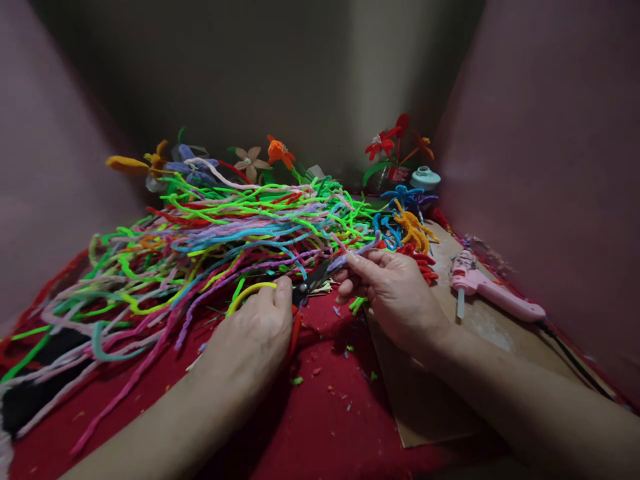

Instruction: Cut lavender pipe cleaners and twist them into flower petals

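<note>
My left hand is closed around a pair of scissors with dark blades and a red handle. The blades point toward my right hand. Between its thumb and fingers, that hand pinches a short lavender pipe cleaner. The blade tips lie close against the lavender piece; whether they are parted I cannot tell. A yellow curved strip arches beside my left hand. Just behind both hands spreads a big heap of pipe cleaners in green, pink, blue, purple and yellow.
A pink glue gun rests on a brown board at the right, its cord trailing away. Pipe-cleaner flowers and a light blue jar stand at the back. Fuzzy scraps dot the red cloth.
</note>
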A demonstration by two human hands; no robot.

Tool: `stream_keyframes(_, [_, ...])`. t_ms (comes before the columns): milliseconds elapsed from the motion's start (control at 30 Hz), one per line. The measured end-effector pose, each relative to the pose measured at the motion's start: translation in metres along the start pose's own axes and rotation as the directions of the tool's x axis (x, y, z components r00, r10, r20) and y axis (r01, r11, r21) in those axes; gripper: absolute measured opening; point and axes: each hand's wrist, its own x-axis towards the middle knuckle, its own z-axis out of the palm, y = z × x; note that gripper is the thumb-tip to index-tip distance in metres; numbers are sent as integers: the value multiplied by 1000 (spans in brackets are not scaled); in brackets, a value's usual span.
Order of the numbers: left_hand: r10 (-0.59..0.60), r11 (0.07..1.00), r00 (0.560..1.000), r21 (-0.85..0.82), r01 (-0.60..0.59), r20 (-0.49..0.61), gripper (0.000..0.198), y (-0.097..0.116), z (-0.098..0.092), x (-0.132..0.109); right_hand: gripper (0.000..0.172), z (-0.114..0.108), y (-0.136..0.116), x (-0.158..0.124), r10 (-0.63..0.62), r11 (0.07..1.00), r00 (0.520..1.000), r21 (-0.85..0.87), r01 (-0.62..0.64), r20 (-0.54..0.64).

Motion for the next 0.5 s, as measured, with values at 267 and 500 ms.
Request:
stream_keyframes(267, [14,992,1000,127,-17,25,44,1,-6,0,19,0,-3,-2,-11,994,1000,-112,9,-11])
stream_keyframes(500, [-11,1000,998,-14,10,-60,45,1,-3,-1,20,1,-6,-4,-26,984,999,-175,22,-20])
